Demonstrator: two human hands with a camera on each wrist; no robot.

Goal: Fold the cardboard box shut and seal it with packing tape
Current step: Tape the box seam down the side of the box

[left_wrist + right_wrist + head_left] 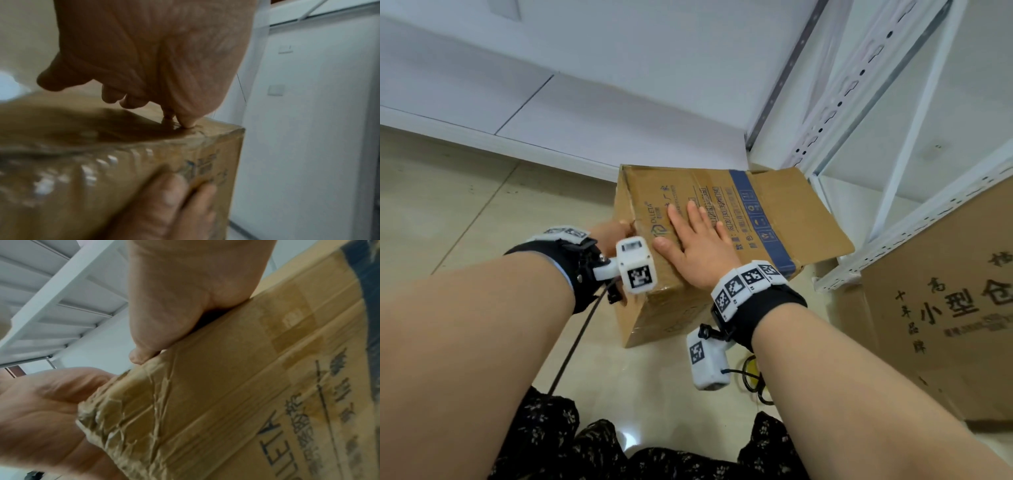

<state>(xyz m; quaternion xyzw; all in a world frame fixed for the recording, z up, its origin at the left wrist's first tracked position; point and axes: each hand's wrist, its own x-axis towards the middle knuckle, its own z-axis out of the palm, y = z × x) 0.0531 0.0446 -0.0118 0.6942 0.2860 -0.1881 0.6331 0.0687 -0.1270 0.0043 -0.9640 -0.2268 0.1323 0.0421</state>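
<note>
A brown cardboard box point(654, 308) with blue print stands on the tiled floor. Its top flap point(808, 212), crossed by a blue stripe, lies folded down and juts out past the box to the right. My right hand point(695, 240) presses flat on this flap with fingers spread; its palm point(144, 48) shows from below in the left wrist view. My left hand point(609, 233) lies against the box's left side at the crumpled near corner point(98, 418), fingers point(168, 203) laid along the cardboard. Shiny old tape point(92, 170) covers that edge. No tape roll is in sight.
A white metal shelving rack point(893, 154) stands right behind the box. A large printed carton point(945, 308) leans at the right. A white wall and skirting point(551, 144) run behind. A yellowish object point(751, 368) with a black cable lies on the floor under my right wrist.
</note>
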